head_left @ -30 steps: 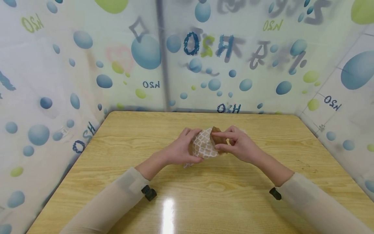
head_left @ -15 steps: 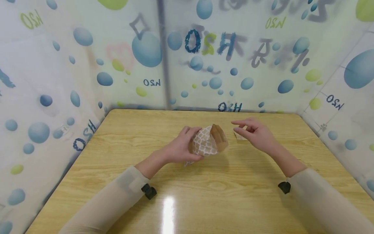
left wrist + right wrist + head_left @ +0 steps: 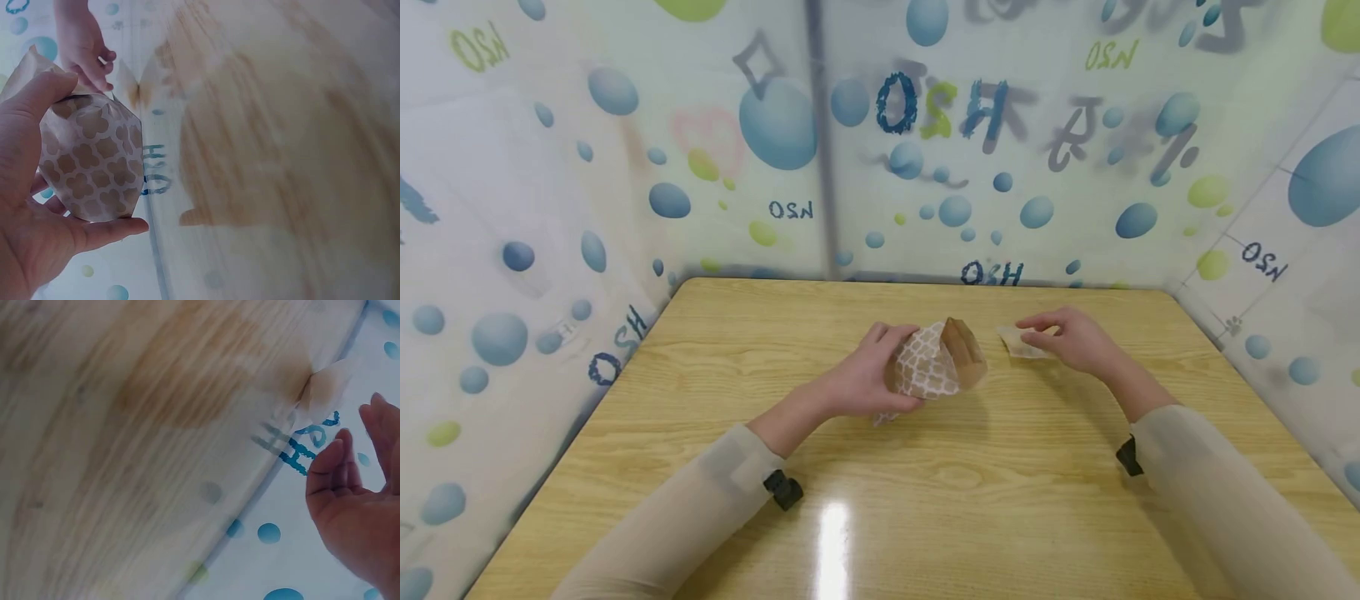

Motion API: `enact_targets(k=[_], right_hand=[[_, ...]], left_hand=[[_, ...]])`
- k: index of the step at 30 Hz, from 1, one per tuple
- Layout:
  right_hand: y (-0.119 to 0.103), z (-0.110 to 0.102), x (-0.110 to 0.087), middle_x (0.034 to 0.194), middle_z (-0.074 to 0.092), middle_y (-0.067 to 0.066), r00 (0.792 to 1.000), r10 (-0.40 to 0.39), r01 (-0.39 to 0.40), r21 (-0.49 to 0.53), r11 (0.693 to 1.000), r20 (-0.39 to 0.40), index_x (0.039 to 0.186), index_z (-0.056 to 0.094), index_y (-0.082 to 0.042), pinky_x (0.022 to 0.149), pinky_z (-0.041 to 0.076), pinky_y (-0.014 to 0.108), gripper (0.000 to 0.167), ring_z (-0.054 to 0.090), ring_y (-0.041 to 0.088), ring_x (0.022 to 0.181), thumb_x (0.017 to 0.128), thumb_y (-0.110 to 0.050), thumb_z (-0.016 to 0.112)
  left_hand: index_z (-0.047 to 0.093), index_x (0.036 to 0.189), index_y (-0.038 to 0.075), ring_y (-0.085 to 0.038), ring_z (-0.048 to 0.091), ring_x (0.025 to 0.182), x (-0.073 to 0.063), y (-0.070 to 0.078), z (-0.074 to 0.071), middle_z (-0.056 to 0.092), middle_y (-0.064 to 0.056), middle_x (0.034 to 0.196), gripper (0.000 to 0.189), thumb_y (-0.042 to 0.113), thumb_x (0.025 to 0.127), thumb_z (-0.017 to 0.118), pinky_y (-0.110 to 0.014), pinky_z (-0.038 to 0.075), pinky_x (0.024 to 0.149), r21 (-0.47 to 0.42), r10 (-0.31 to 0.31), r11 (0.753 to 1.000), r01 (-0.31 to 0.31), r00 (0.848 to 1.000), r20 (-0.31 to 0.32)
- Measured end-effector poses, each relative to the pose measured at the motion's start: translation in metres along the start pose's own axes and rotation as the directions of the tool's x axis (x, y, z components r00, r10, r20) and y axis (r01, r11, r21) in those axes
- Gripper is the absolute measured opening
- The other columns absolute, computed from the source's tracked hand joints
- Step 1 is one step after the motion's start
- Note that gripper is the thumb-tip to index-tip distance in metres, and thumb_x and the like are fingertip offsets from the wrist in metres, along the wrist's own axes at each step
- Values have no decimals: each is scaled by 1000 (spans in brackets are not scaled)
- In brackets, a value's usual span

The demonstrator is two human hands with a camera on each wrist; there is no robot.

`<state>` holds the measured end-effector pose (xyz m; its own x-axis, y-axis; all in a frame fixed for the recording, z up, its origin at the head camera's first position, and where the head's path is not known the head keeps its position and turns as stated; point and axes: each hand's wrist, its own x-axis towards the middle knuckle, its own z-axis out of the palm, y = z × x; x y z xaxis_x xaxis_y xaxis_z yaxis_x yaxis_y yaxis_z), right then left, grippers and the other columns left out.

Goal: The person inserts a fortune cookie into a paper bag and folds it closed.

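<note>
In the head view, my left hand (image 3: 863,377) grips a paper bag (image 3: 923,367) with a white lattice print over brown. The bag's mouth gapes toward the right, showing a plain brown inside; what it contains cannot be made out. Thumb and fingers wrap round the printed side in the left wrist view, where the bag (image 3: 94,162) fills the palm. My right hand (image 3: 1078,343) hovers by a small, flat, pale packet (image 3: 1017,343) on the table. In the right wrist view, its thumb and fingers stand apart, and the packet (image 3: 325,390) is beyond the fingertips.
The wooden table (image 3: 880,517) meets a patterned curtain (image 3: 1037,167) at its back edge, and more curtain hangs on both sides. Small black devices, such as the left one (image 3: 784,490), are worn near both sleeve cuffs.
My right hand has drawn out of the bag's mouth and moved right, to above the pale packet. My left hand still holds the bag in about the same spot.
</note>
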<state>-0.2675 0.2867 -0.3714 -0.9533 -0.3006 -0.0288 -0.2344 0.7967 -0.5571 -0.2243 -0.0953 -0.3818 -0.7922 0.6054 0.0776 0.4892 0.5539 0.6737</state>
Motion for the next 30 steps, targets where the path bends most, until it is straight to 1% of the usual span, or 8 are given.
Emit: enact_targets(k=[5, 11, 13, 16, 20, 24, 27, 30], right_hand=[[-1, 4, 2, 155, 57, 33, 994, 87, -86, -11, 996, 62, 144, 71, -9, 105, 53, 63, 42, 54, 54, 140, 110, -32, 67], [-7, 10, 3, 160, 48, 36, 975, 179, -182, 10, 983, 132, 143, 66, -11, 111, 48, 64, 38, 48, 53, 143, 109, -28, 68], [-10, 12, 2, 160, 49, 35, 973, 177, -177, -15, 984, 144, 142, 66, -11, 114, 46, 66, 38, 49, 52, 141, 108, -27, 69], [-12, 15, 0, 158, 54, 31, 973, 171, -167, -43, 985, 156, 140, 67, -11, 112, 47, 63, 38, 55, 46, 130, 106, -27, 71], [-10, 18, -3, 152, 61, 27, 973, 172, -168, -42, 985, 154, 142, 69, -10, 102, 49, 53, 41, 57, 36, 114, 105, -28, 72], [-8, 18, -8, 154, 58, 29, 972, 167, -165, -26, 986, 163, 146, 67, -10, 105, 51, 56, 46, 58, 39, 122, 105, -28, 73], [-9, 16, -12, 146, 60, 30, 974, 153, -156, 5, 988, 169, 149, 62, -6, 101, 53, 53, 54, 59, 39, 120, 103, -28, 77], [-10, 15, -16, 135, 62, 28, 978, 142, -150, 41, 988, 156, 150, 55, -3, 91, 54, 44, 60, 60, 35, 111, 101, -29, 80]], left_hand=[[29, 171, 15, -29, 50, 134, 0, 0, 1, 41, -16, 152, 109, 32, 86, 94, -53, 51, 119, -6, -4, 1000, 4, 1000, 0], [30, 171, 15, -30, 50, 134, 0, -1, 1, 41, -16, 153, 108, 31, 85, 94, -53, 51, 118, -11, -3, 1000, 3, 1000, 1], [30, 171, 15, -30, 50, 134, 0, -1, 2, 41, -16, 153, 108, 31, 85, 94, -53, 51, 118, -7, 0, 1000, 0, 1000, 0], [29, 171, 15, -30, 51, 133, 0, -1, 2, 41, -16, 152, 109, 30, 85, 94, -53, 51, 118, -3, 1, 1000, -1, 1000, -1], [29, 171, 16, -29, 51, 133, 0, -1, 3, 41, -16, 152, 109, 30, 85, 95, -53, 52, 118, 0, 4, 1000, -4, 1000, 0], [29, 171, 16, -29, 51, 133, 1, -1, 4, 42, -15, 152, 109, 31, 86, 94, -53, 51, 118, 1, 3, 1000, -3, 1000, 2], [29, 171, 17, -28, 50, 133, 1, -1, 4, 42, -15, 151, 108, 33, 86, 94, -53, 52, 117, 2, 3, 1000, -3, 1000, 3], [29, 171, 17, -28, 50, 133, 1, 0, 4, 42, -15, 151, 108, 34, 86, 94, -52, 52, 117, 8, 6, 1000, -6, 1000, 4]])
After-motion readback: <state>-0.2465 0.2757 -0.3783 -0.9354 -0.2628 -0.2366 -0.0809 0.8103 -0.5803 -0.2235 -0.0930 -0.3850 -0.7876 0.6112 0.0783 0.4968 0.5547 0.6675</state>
